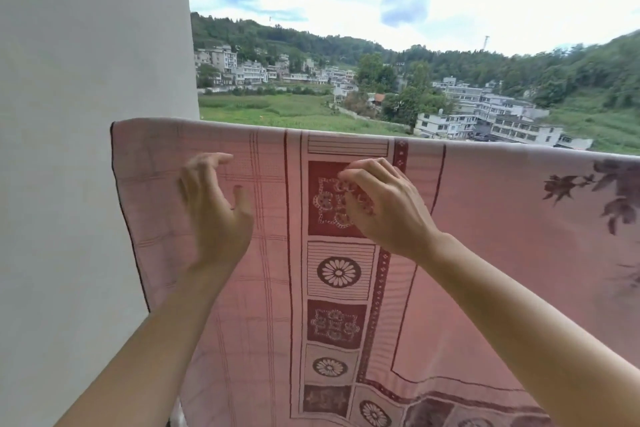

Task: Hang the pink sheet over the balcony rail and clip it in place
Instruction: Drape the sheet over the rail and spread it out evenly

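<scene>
The pink sheet [485, 236], printed with dark red squares and flower medallions, hangs draped over the balcony rail, which it hides along its top fold. My left hand [211, 215] hovers in front of the sheet's left part, fingers loosely bent and spread, holding nothing. My right hand [381, 204] is raised before the dark red square near the top, fingers curved with nothing between them; whether the fingertips touch the cloth is unclear. No clip shows in view.
A white wall [86, 149] stands close on the left, meeting the sheet's left edge. Beyond the rail lie a green field, buildings and wooded hills under a cloudy sky.
</scene>
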